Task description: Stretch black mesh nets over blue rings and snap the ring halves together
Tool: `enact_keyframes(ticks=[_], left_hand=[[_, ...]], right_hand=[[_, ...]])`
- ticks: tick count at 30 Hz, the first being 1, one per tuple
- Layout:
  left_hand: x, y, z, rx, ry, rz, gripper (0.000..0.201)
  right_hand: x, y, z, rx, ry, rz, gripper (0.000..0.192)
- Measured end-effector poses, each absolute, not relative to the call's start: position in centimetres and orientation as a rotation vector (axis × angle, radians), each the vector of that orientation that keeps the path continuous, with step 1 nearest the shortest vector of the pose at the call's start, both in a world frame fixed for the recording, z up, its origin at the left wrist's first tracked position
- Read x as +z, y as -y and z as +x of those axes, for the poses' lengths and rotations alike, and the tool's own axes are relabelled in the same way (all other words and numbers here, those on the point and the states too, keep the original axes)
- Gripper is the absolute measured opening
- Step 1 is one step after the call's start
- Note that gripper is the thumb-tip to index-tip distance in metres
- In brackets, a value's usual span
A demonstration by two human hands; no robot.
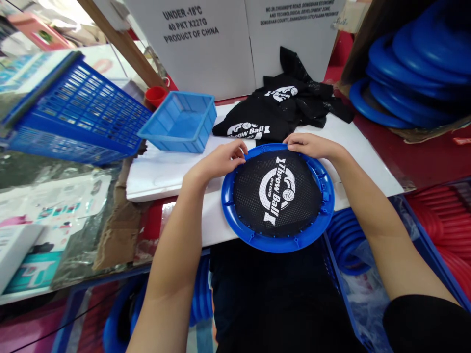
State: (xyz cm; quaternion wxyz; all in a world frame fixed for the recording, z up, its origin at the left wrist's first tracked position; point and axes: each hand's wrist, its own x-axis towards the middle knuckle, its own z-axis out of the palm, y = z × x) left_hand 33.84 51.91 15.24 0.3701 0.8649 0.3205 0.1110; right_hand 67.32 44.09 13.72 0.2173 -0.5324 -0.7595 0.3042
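Blue ring frame (278, 240) with black mesh (278, 193), flat on near desk (165, 171) edge; left hand (221, 159), right hand (311, 145) pinching far rim, fingers curled, tensioning mesh onto pegs.

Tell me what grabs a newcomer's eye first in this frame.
The blue ring with black printed mesh stretched across it, at centre on the white board; the left hand and right hand rest on its far rim. Behind it lies a pile of black mesh pieces, and blue rings are stacked at upper right.
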Motion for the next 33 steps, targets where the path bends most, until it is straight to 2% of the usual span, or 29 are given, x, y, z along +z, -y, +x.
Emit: enact_keyframes(ticks=[9, 24, 29, 33], left_hand=[[15.8, -51.5, 34.0, 0.241, -0.846, 2.260, 0.011], [15.9, -51.7, 33.9, 0.208, -0.823, 2.332, 0.020], [16.1, -51.1, 34.4, 0.289, -0.766, 2.450, 0.020], [15.2, -50.1, 35.2, 0.364, -0.658, 2.561, 0.026]], right_hand=[[13.7, -44.0, 67.1, 0.772, 2.101, -1.513, 0.027], [13.7, -43.9, 66.6, 0.686, 2.171, -1.507, 0.027], [14.0, -43.6, 66.4, 0.640, 2.108, -1.531, 0.022], [14.2, -43.1, 65.8, 0.656, 2.113, -1.361, 0.027]])
